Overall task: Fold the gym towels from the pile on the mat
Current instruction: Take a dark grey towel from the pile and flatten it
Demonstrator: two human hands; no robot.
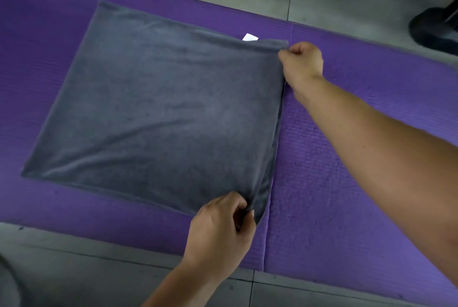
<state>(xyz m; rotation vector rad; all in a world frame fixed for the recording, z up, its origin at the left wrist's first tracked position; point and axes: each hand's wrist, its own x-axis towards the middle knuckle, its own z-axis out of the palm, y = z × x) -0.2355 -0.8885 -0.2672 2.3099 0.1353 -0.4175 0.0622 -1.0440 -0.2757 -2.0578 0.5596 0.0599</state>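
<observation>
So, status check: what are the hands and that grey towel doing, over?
Left hand pinching grey towel at near right corner. Right hand pinching far right corner. Towel spread on purple mat. Nothing lying on it.

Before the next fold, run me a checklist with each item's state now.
1. Far right corner held: right hand pinches the towel; ok.
2. Near right corner held: left hand pinches it; ok.
3. Cloth flat on the mat: ok, faint creases only.
4. Is the white tag tucked in: not ok, it pokes out at the far edge.
5. Lower layers aligned: cannot tell.
</observation>
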